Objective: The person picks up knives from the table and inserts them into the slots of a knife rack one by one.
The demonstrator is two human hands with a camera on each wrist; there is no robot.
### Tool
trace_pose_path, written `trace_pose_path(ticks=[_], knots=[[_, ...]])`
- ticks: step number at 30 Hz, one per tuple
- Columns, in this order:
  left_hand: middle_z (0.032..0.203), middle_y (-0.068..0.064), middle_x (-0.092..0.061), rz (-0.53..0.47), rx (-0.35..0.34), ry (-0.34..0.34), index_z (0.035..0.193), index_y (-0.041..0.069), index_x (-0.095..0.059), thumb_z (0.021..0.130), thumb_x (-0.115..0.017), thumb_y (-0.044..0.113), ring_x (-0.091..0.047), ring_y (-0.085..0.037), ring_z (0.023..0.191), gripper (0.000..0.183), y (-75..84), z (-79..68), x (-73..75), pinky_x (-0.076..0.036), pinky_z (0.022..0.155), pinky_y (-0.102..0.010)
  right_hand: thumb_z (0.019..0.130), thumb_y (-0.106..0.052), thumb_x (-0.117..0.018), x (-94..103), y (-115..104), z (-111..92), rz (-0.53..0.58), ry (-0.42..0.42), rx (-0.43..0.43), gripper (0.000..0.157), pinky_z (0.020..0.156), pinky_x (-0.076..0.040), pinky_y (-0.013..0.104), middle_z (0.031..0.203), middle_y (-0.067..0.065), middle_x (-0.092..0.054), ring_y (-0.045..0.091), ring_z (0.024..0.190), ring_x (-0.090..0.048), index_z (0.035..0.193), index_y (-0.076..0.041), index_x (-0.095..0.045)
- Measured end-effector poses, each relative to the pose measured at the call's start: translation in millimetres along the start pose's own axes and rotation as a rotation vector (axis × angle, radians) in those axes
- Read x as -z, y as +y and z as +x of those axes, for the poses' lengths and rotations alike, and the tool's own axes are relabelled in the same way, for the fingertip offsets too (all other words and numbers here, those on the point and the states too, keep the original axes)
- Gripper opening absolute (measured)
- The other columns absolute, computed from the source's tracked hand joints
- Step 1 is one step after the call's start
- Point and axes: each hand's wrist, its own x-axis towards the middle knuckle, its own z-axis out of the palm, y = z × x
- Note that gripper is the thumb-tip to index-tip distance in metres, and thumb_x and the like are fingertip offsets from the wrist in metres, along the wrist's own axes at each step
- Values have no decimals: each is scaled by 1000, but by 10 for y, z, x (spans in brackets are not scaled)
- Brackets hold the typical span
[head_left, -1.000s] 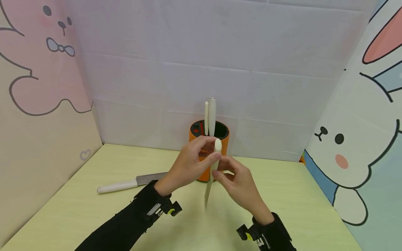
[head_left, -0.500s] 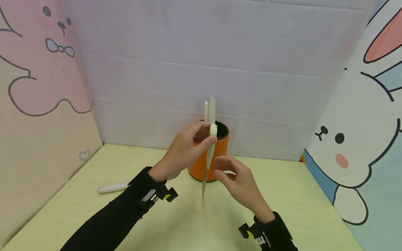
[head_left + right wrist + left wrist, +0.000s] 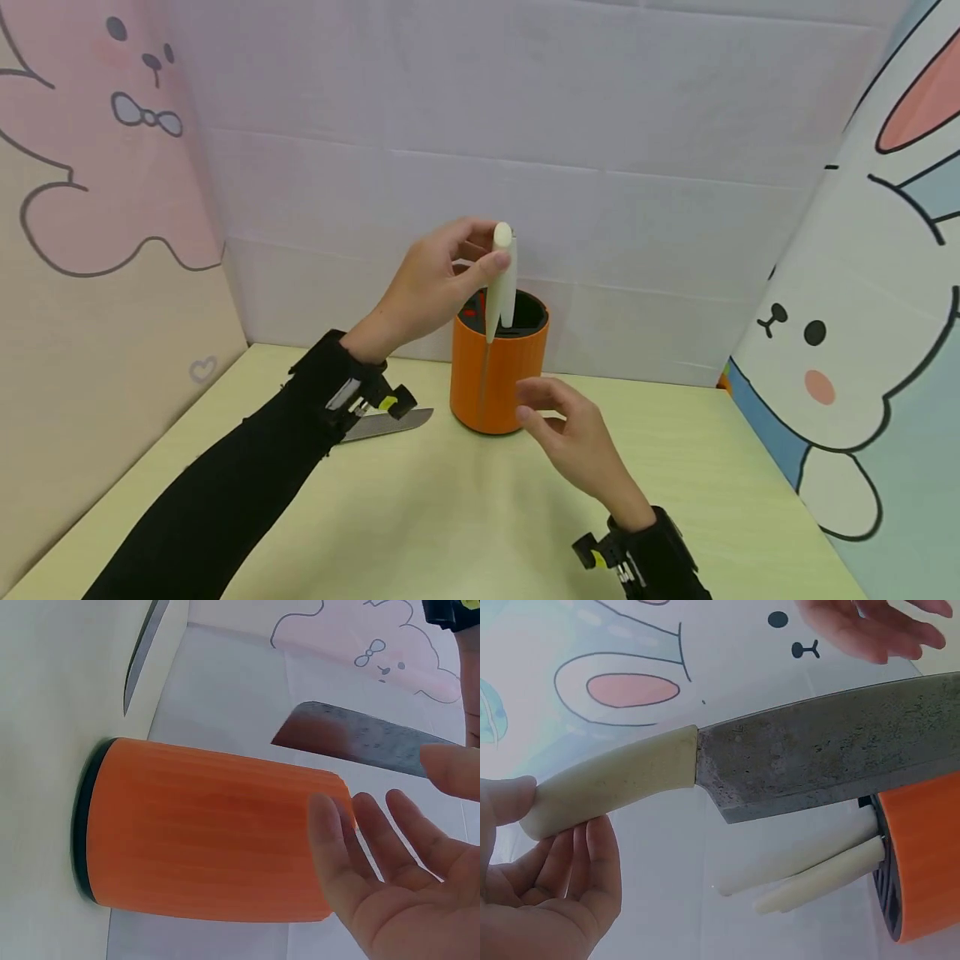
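Observation:
My left hand (image 3: 431, 283) pinches the butt end of a pale knife handle (image 3: 622, 772) between thumb and fingers. The kitchen knife's broad, stained blade (image 3: 817, 754) points down, in front of the orange knife block (image 3: 513, 383). In the left wrist view, two pale handles, one of them a knife handle (image 3: 825, 881), stick out of the block's dark top. My right hand (image 3: 570, 437) hovers to the right of the block, fingers loosely bent and holding nothing; its fingers (image 3: 326, 825) overlap the block in the right wrist view.
Another knife (image 3: 393, 422) lies on the pale table (image 3: 450, 517) left of the block, its handle hidden behind my left forearm. A white sheet wall (image 3: 637, 250) stands close behind the block, and cartoon-printed panels flank both sides.
My right hand has let go of the knife and stays low at the right. My left hand has raised the knife up and back toward the block's top.

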Motion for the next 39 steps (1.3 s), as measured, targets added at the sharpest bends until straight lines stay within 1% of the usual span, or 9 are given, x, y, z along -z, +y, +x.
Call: trace_pose_path(ticks=[6, 9, 13, 15, 20, 22, 27, 33, 39], knots=[[104, -7, -61, 31, -6, 7, 122, 3, -55, 98, -57, 16, -60, -12, 89, 27, 82, 197, 96, -52, 77, -27, 94, -20, -64, 1, 86, -4, -71, -2, 55, 27, 77, -55, 28, 112, 0, -61, 11, 97, -59, 120, -19, -58], [104, -8, -60, 18, -7, 10, 122, 2, -54, 99, -56, 15, -60, -14, 89, 27, 104, 296, 137, -52, 78, -27, 94, -20, -64, 3, 95, -5, -81, -4, 62, 27, 76, -56, 28, 111, -5, -60, 10, 97, -59, 120, -19, -59], [105, -9, -59, -16, 18, 15, 124, 0, -53, 98, -56, 15, -59, -16, 91, 29, 116, 414, 188, -52, 81, -26, 93, -18, -66, -7, 132, -12, -108, -16, 61, 27, 75, -55, 26, 111, -6, -59, 10, 97, -58, 119, -18, -59], [105, -9, -58, -30, 35, 22, 123, 0, -53, 98, -56, 15, -59, -16, 91, 29, 121, 470, 212, -52, 83, -27, 92, -17, -66, -15, 154, -15, -123, -26, 60, 27, 75, -55, 25, 112, -6, -58, 13, 97, -58, 118, -18, -59], [107, -10, -56, -43, 70, 33, 123, 2, -54, 98, -56, 17, -58, -18, 92, 29, 119, 591, 271, -51, 86, -28, 91, -15, -67, -35, 185, -16, -137, -38, 59, 28, 76, -56, 29, 113, -4, -58, 21, 98, -59, 118, -17, -59], [108, -10, -56, -51, 79, 38, 124, 3, -54, 98, -56, 18, -58, -19, 93, 29, 104, 635, 293, -51, 87, -28, 91, -15, -67, -33, 190, -13, -141, -40, 56, 29, 76, -56, 30, 113, -3, -58, 22, 98, -59, 118, -17, -59], [108, -10, -56, -65, 79, 51, 124, 3, -54, 98, -56, 18, -58, -19, 95, 29, 89, 717, 328, -51, 87, -28, 92, -17, -67, -13, 195, -21, -152, -54, 30, 29, 76, -55, 26, 113, -1, -59, 21, 99, -59, 119, -19, -58], [108, -9, -55, -78, 64, 47, 124, 4, -54, 98, -56, 17, -58, -19, 95, 29, 97, 819, 340, -50, 89, -27, 92, -19, -67, 22, 216, -71, -181, -57, -3, 29, 76, -55, 24, 114, -4, -58, 13, 99, -58, 119, -21, -58], [106, -9, -56, -77, 64, 46, 122, 4, -55, 98, -56, 16, -58, -19, 94, 27, 46, 869, 324, -50, 88, -27, 92, -18, -67, 58, 262, -115, -182, -55, 12, 29, 76, -55, 24, 114, -5, -58, 19, 99, -58, 119, -20, -59]])
